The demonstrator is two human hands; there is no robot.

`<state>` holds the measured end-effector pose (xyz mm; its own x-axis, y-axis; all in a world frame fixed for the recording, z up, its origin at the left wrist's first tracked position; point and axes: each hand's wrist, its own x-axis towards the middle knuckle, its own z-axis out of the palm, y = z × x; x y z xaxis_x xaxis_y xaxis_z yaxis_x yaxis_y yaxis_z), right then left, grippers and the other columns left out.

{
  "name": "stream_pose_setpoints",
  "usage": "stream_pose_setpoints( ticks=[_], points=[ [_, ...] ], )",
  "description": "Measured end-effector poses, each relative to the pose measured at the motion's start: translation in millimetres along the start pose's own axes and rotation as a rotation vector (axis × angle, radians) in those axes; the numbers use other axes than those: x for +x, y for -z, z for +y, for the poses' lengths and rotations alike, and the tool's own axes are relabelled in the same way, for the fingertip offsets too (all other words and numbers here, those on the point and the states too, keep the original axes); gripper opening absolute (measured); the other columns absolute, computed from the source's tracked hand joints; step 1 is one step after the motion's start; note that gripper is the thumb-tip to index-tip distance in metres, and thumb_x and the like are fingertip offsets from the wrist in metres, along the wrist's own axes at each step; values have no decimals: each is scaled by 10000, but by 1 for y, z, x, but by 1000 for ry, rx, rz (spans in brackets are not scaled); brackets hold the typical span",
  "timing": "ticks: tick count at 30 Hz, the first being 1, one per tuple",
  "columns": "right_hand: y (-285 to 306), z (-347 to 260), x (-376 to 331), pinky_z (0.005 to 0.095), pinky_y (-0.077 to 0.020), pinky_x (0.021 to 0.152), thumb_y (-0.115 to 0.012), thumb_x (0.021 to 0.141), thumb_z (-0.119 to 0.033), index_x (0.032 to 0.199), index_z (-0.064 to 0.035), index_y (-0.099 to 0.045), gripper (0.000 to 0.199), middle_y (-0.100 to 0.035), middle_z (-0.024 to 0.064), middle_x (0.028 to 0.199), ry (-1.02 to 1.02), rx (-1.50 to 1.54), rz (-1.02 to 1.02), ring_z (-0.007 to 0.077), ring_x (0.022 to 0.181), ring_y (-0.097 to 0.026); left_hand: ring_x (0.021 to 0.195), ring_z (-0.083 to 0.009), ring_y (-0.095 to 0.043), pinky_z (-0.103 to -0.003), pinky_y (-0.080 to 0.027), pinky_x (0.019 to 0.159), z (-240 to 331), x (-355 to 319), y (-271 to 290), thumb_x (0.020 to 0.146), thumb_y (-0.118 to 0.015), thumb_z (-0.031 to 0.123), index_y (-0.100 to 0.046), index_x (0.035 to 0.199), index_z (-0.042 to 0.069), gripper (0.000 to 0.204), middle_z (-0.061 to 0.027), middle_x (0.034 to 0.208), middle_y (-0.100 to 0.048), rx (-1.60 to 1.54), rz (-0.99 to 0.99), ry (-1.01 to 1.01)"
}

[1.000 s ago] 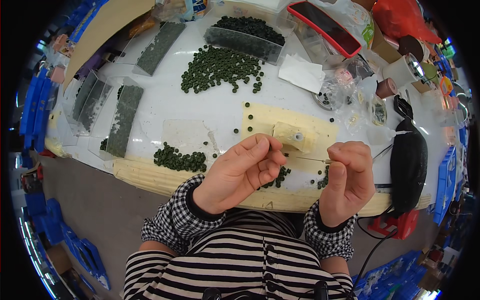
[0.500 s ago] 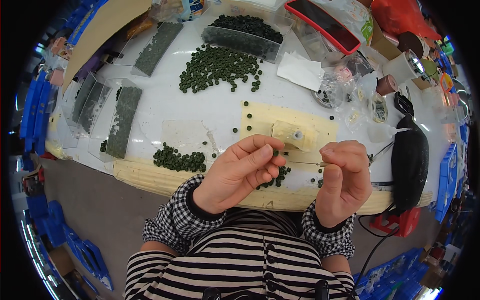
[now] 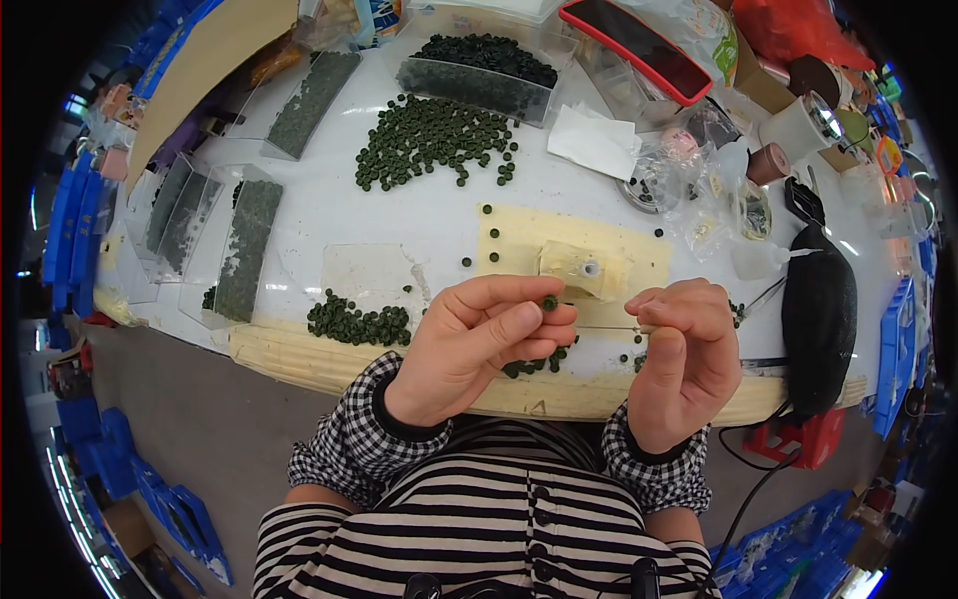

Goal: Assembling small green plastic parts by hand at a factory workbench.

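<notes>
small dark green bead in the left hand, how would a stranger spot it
Find the white tabletop, then the left hand above its near edge. The hand's pinching grip holds the small, round, dark green bead; unlike the similar beads lying loose, it is held up.

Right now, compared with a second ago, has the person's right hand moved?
Yes, slightly left: judged against the yellowish block, the right hand has its fingertips closer to that block.

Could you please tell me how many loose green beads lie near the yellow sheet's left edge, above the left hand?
4 beads: three in a rough column on the yellow sheet, one just left on the white tabletop. The left hand may hide others.
</notes>
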<state>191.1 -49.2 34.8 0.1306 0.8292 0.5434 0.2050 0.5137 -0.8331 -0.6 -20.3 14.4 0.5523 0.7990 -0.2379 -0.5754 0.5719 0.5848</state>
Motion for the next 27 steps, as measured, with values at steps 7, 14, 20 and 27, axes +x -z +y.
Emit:
stream_pose_setpoints(
  ticks=[7,14,20,27],
  points=[
    [-12,-2,-2,287,-531,815,-529,957,-41,1016,43,-553,105,-534,136,1017,-53,166,-15,176,887,-615,965,-206,-684,-250,-577,798,-6,0,4,934,-589,27,-602,1174,26,241,-160,1069,-680,14,-19,-65],
    [-14,2,-5,294,-555,802,-552,948,-33,1041,44,-546,121,-527,150,1047,-53,146,-55,173,892,-618,964,-210,-684,-248,-579,796,-5,0,3,927,-596,20,-600,1137,32,210,-164,1077,-676,28,-21,-44],
    [-14,2,-5,286,-558,763,-616,911,-23,1001,37,-592,111,-583,161,998,-26,42,-52,189,868,-627,968,-213,-683,-243,-581,797,-7,0,4,920,-601,9,-599,1130,36,212,-173,1080,-672,0,-32,-42],
    [-16,1,-5,292,-553,726,-646,894,-37,973,20,-615,101,-617,153,956,-37,-30,-33,210,845,-636,965,-209,-683,-241,-582,795,-7,0,4,920,-601,9,-598,1135,40,217,-179,1092,-668,17,-20,-53]
  ],
)
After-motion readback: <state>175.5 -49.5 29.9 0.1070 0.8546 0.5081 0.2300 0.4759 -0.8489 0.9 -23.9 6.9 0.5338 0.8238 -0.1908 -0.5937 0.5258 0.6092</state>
